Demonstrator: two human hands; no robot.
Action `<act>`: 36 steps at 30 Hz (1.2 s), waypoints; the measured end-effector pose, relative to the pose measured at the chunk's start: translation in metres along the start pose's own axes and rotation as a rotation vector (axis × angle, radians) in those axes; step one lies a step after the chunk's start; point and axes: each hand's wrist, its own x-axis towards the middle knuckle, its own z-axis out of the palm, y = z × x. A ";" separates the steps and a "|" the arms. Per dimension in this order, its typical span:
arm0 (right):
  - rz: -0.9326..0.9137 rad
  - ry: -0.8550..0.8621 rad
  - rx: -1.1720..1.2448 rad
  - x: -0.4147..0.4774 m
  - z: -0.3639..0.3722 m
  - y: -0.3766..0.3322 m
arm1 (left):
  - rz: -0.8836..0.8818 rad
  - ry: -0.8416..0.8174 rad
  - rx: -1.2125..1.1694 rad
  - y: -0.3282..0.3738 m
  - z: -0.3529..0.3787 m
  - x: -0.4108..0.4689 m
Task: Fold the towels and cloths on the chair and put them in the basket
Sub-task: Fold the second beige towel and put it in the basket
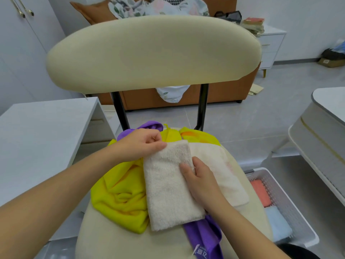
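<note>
two hands hold the cream towel at frame centre, on the chair seat. our left hand pinches its far corner; our right hand curls thumb and fingers round the right edge, probably squaring the fold before the basket, lower right.

I see a white desk at left, an orange sofa behind with floral bedding heaped on it, books stacked on a white drawer unit, and a cardboard box on the floor.
</note>
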 end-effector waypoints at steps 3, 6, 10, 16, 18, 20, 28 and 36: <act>0.010 -0.034 -0.015 0.003 -0.001 -0.001 | 0.012 0.193 0.055 -0.009 0.010 -0.002; 0.032 -0.097 -0.001 0.002 -0.004 -0.002 | 0.021 0.339 0.071 -0.020 0.018 -0.008; 0.060 -0.172 0.067 -0.001 -0.008 -0.001 | 0.022 0.334 0.043 -0.020 0.023 -0.015; 0.065 -0.187 0.091 -0.006 -0.008 -0.001 | -0.006 0.353 -0.013 -0.014 0.023 -0.016; 0.080 -0.273 0.172 -0.009 -0.011 -0.001 | -0.027 0.345 -0.147 -0.015 0.019 -0.019; 0.083 -0.336 0.206 -0.010 -0.014 -0.001 | -0.018 0.305 -0.155 -0.019 0.017 -0.024; -0.066 -0.117 -0.196 -0.020 -0.005 -0.003 | 0.035 0.418 0.408 -0.010 0.033 -0.018; -0.379 0.178 -0.590 -0.056 -0.016 -0.006 | 0.639 0.446 0.893 -0.025 0.017 -0.050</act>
